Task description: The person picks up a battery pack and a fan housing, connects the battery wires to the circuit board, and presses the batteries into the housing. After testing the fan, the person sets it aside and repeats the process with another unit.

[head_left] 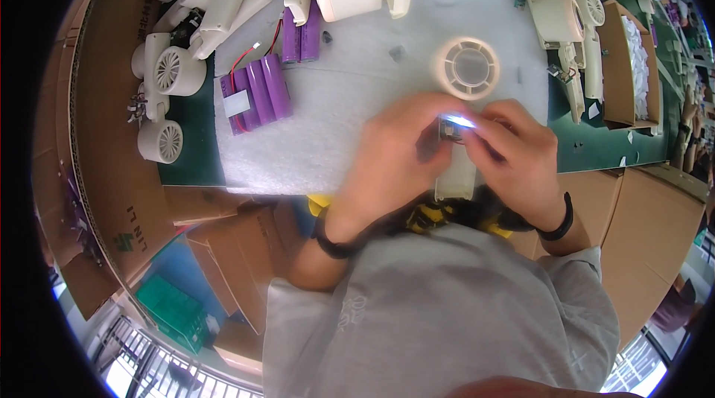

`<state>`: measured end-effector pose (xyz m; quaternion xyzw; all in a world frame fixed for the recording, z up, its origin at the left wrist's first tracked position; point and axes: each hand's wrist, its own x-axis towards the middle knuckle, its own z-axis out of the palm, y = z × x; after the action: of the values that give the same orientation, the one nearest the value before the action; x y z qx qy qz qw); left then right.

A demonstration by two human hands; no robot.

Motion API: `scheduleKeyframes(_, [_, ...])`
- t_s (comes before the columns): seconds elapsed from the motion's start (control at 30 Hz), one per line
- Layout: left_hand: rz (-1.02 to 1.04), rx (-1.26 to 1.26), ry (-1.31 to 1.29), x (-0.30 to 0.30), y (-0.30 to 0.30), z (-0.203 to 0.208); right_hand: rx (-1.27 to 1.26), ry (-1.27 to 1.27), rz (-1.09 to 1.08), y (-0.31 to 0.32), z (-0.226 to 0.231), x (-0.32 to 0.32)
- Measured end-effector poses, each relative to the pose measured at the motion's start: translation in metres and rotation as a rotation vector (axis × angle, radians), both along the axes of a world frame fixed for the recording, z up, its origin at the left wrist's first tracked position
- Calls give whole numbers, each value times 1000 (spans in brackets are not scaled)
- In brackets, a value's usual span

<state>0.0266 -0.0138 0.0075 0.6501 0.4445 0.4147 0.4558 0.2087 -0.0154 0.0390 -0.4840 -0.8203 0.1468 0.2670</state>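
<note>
A cream handheld fan lies on the white foam mat, its round ringed head (471, 68) pointing away from me and its handle (456, 183) toward my body. My left hand (398, 152) is closed around the upper handle from the left, thumb beside a small dark circuit part (450, 129). A bright bluish-white glow (459, 121) shines at that part. From the right, my right hand (518, 152) pinches close against the glow. Its fingertips hide whatever they hold. Both wrists wear black bands.
Purple battery packs (257, 94) with red wires lie on the foam mat (320, 145) at left. Cream fan bodies (179, 70) crowd the left and far edges; more fan parts (558, 18) sit at right beside a cardboard box (629, 63). Cardboard (119, 145) walls the left side.
</note>
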Motion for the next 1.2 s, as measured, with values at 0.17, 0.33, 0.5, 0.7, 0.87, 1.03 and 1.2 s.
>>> scheduleKeyframes(0.17, [-70, -125, -23, -8, 1, 13, -7, -53, 6, 0, 1, 1])
scheduleKeyframes(0.33, [-22, -118, -76, -3, -1, -1, -68, -15, -81, -3, 2, -3])
scheduleKeyframes(0.5, [-2, 12, 22, -1, -1, -4, -194, 63, -167, -1, 4, 0])
scheduleKeyframes(0.7, [4, 38, 64, -1, 0, 2, -721, 90, -70, -2, 31, 8])
scheduleKeyframes(0.87, [-26, -3, 43, -1, 3, 2, -744, 203, 67, -7, 24, 24])
scheduleKeyframes(1.03, [7, 45, 23, 0, 3, 1, -619, 277, 140, -6, 17, 42])
scheduleKeyframes(1.2, [41, 38, 28, -3, 1, -2, -1116, 699, -105, 1, 36, 41])
